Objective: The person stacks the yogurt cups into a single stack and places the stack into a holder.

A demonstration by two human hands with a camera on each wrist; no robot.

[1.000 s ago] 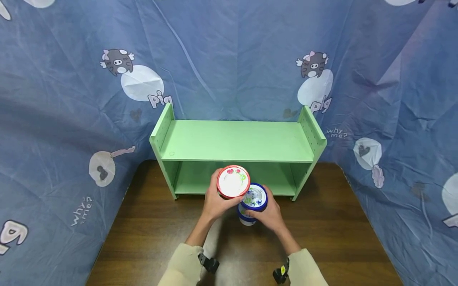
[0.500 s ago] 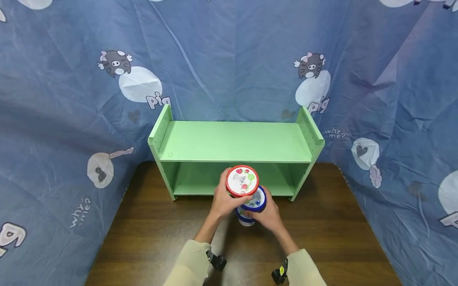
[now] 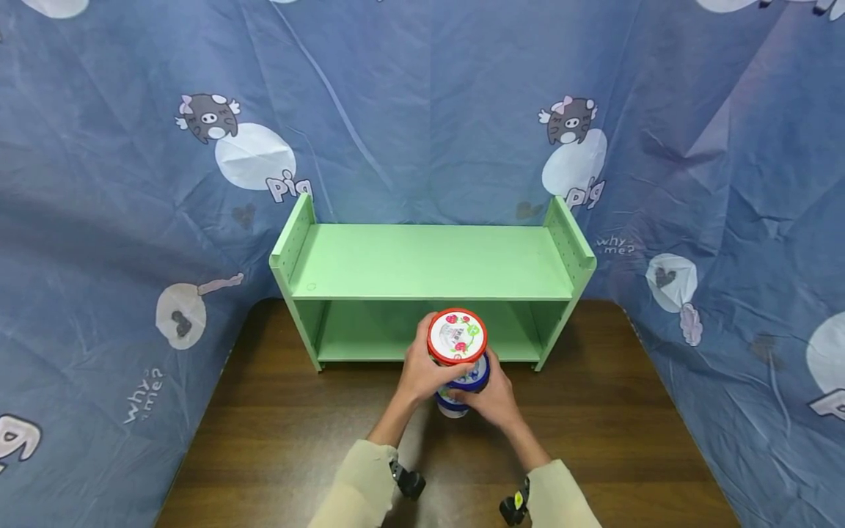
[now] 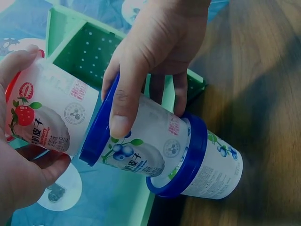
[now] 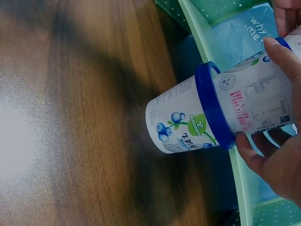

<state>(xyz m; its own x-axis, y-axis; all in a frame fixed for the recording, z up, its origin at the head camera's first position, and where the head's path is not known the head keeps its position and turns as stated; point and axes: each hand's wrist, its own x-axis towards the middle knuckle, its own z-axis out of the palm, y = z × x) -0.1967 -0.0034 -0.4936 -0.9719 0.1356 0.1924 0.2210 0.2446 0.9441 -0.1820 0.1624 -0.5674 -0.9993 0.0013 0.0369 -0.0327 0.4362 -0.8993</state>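
In front of the green shelf [image 3: 432,260], left hand [image 3: 421,372] grips red-lidded tub [image 3: 457,337] at upper blue-lidded tub [image 4: 141,141]; right hand [image 3: 496,397] clasps that, atop lower tub [image 5: 176,117]. Apparently stacking; next calls for level, centred seating.

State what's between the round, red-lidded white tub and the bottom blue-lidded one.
A round, blue-lidded white tub gripped by the right hand, seen in the left wrist view.
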